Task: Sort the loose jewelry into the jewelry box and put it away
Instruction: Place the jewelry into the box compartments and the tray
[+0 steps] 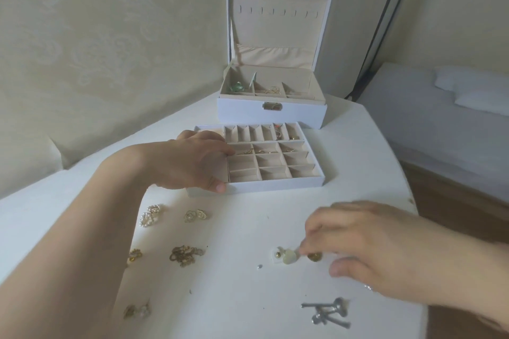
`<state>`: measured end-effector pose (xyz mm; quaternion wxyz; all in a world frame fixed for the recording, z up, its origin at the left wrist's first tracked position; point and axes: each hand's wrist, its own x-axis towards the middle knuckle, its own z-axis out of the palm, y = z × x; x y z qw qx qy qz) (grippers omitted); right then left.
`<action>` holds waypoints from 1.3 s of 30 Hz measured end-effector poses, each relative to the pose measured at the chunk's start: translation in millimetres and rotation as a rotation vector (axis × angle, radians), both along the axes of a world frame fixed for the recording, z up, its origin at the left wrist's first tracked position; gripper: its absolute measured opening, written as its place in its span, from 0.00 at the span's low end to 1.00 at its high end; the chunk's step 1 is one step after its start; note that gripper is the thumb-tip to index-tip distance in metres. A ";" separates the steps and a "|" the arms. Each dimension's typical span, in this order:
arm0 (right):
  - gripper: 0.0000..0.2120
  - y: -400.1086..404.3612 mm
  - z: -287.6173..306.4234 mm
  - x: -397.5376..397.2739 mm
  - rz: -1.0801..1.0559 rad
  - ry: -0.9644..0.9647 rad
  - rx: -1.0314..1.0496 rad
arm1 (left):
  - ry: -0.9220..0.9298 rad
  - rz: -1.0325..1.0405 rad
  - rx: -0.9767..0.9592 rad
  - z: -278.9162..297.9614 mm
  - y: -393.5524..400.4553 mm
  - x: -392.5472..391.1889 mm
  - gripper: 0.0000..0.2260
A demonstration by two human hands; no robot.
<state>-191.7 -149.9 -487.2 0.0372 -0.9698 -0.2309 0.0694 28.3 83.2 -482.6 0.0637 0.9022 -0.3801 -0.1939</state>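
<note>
A white jewelry box (pixel 271 114) stands open at the back of the table, its lid upright. In front of it lies its removable divided tray (pixel 278 186), with a few gold pieces in the upper cells. My left hand (pixel 190 162) grips the tray's left edge, thumb on the front wall. My right hand (pixel 366 239) pinches a pale heart-shaped earring (pixel 289 258) on the tabletop. Loose pieces lie around: pearl rings (pixel 150 215), gold flower earrings (pixel 195 215), a gold chain cluster (pixel 185 254), a small gold piece (pixel 135 254), pearl earrings (pixel 137 311), silver pieces (pixel 329 311).
The white table (pixel 234 297) has a rounded right edge, with wooden floor (pixel 454 201) beyond it. A bed with white pillows (pixel 468 91) stands at the right. Wallpapered walls close in the left and back. A tiny bead (pixel 259 266) lies near the earring.
</note>
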 end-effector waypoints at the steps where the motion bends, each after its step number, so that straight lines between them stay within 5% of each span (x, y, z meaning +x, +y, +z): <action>1: 0.15 -0.4 -6.5 -3.2 0.000 0.007 0.009 | -0.001 -0.001 0.001 -0.1 -0.6 -0.6 0.33; 5: 0.13 -6.0 -21.6 -4.6 -0.007 0.011 0.098 | -0.004 -0.002 -0.002 -0.8 -2.0 -2.2 0.33; 12: 0.18 -3.9 -31.9 6.1 0.005 -0.182 -0.046 | -0.032 -0.014 0.008 0.6 -1.4 -3.7 0.33; 16: 0.07 -11.5 -9.3 29.5 -0.174 -0.178 0.413 | -0.040 0.000 0.003 -0.6 -1.2 -1.2 0.37; 21: 0.14 -17.9 10.7 68.3 -0.419 -0.112 0.749 | -0.034 0.014 -0.017 -2.1 -0.8 0.1 0.39; 25: 0.14 -22.1 6.3 77.0 -0.442 -0.129 0.722 | -0.045 -0.005 -0.018 -0.5 -1.2 -0.9 0.35; 30: 0.07 -13.2 -11.1 62.2 -0.208 -0.205 0.395 | -0.030 0.002 -0.018 -2.2 0.2 0.1 0.34; 35: 0.09 -9.3 -20.7 45.3 -0.160 -0.058 0.271 | -0.030 0.002 -0.014 -1.1 -0.1 -1.7 0.34; 39: 0.01 -6.9 -25.6 46.4 -0.166 -0.029 0.261 | -0.033 0.003 -0.007 0.6 -0.7 -3.1 0.34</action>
